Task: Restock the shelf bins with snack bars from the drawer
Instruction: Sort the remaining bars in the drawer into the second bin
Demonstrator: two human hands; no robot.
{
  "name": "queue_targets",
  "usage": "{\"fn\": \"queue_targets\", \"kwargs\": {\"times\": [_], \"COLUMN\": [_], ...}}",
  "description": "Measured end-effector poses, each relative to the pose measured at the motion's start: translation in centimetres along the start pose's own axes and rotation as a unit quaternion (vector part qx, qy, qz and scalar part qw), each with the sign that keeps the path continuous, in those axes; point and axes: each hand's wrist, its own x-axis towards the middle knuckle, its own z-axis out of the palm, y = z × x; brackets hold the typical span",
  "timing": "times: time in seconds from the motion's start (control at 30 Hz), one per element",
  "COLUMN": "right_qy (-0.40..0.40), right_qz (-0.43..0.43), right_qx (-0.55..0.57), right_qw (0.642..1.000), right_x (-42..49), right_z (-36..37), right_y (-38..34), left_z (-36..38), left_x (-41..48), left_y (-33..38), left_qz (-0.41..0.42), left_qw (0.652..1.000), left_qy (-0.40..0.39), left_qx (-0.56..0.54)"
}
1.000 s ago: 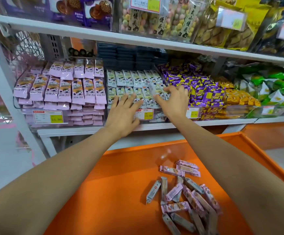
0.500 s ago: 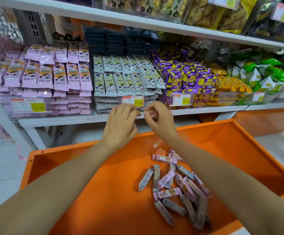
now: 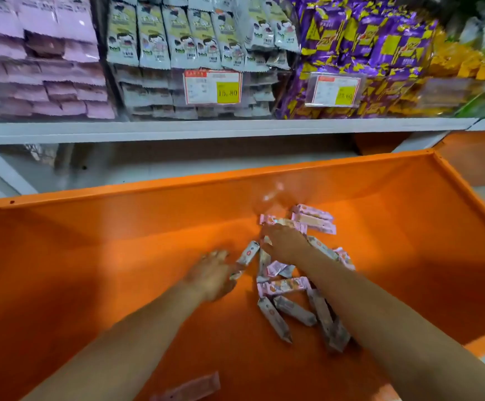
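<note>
Orange drawer [image 3: 91,256] fills the lower frame, pulled out below the white shelf [image 3: 177,130] that runs across the upper third. Up on it: pink packets [image 3: 47,68] upper left, grey packets [image 3: 177,39] in the middle, purple packets [image 3: 365,39] upper right. Snack bars [image 3: 287,286] lie heaped right of centre on the drawer floor. Right hand [image 3: 286,244] is down on the far end of the heap, fingers bent into it, but whether it grips one I can't tell. Left hand [image 3: 210,274], blurred, fingers spread, is just left of the heap. One stray bar [image 3: 192,387] lies alone at the bottom edge.
</note>
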Motion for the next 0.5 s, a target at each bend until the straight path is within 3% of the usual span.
{"fn": "queue_targets", "kwargs": {"times": [0.17, 0.33, 0.5], "right_qy": [-0.077, -0.021, -0.048], "right_qz": [-0.019, -0.024, -0.043], "right_qx": [-0.062, -0.014, 0.050], "right_qw": [0.995, 0.999, 0.997], "right_x": [0.8, 1.5, 2.6], "right_z": [2.2, 2.9, 3.4], "right_y": [0.6, -0.6, -2.4], "left_z": [2.2, 3.1, 3.3], "left_x": [1.7, 1.6, -0.2], "left_y": [1.0, 0.0, -3.1], "left_qz": [0.007, -0.015, -0.036], "left_qw": [1.000, 1.000, 0.997], "left_qy": [-0.029, 0.019, 0.054], "left_qx": [0.007, -0.013, -0.046]}}
